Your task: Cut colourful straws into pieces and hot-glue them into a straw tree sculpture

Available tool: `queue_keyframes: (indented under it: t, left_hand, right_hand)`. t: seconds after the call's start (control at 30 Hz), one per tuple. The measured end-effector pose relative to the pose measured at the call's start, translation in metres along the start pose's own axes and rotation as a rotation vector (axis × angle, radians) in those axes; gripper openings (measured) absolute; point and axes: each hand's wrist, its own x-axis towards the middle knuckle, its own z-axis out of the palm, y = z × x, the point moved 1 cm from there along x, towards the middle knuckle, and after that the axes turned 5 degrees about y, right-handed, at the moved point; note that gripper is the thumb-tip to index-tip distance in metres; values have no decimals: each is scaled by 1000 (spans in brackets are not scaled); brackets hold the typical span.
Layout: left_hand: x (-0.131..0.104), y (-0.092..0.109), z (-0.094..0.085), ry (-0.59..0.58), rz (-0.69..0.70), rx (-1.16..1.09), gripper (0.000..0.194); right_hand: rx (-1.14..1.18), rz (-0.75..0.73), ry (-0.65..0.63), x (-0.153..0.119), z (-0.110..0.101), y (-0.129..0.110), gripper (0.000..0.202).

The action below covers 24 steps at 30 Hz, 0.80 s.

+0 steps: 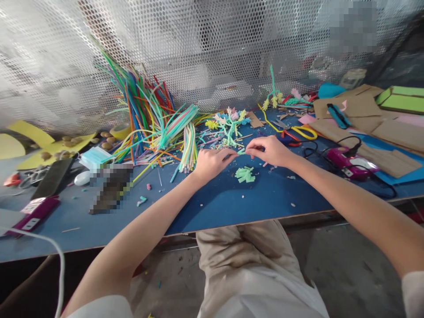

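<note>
A short light-green piece of pipe cleaner (241, 151) spans the gap between the fingertips of both hands. My left hand (213, 164) pinches its left end between thumb and fingers. At the other end, my right hand (267, 150) has its fingers pinched together too. Below them on the blue table lies a small pile of cut light-green pipe cleaner pieces (245, 174). Just beyond the hands stands a branching pipe cleaner plant (229, 126) with green stems and pink, blue and yellow tufts.
Many coloured pipe cleaners (145, 110) lean against the perforated metal screen (232, 53). Scissors (303, 132) with yellow handles lie right of my hands, near a magenta power strip (353, 162) with cables. Cardboard sheets (394, 128) cover the right side; a face mask (95, 157) lies left.
</note>
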Motion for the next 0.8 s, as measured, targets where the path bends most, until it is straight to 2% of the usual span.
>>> queue_keyframes:
  t: [0.33,0.47,0.7,0.8]
  left_hand:
    - [0,-8,3,-11,-47,8,22]
    - [1,-6,1,5,-83,5,21]
    - [3,1,2,-6,-58,-58,21]
    - [3,1,1,7,-62,-53,20]
  right_hand:
    - [-8,8,39,2,-5,7,30]
    - [5,-2,29,3,-7,11,31]
    - [6,-9,-7,1,-1,7,31]
    - [-39,-8,18,2,-5,4,34]
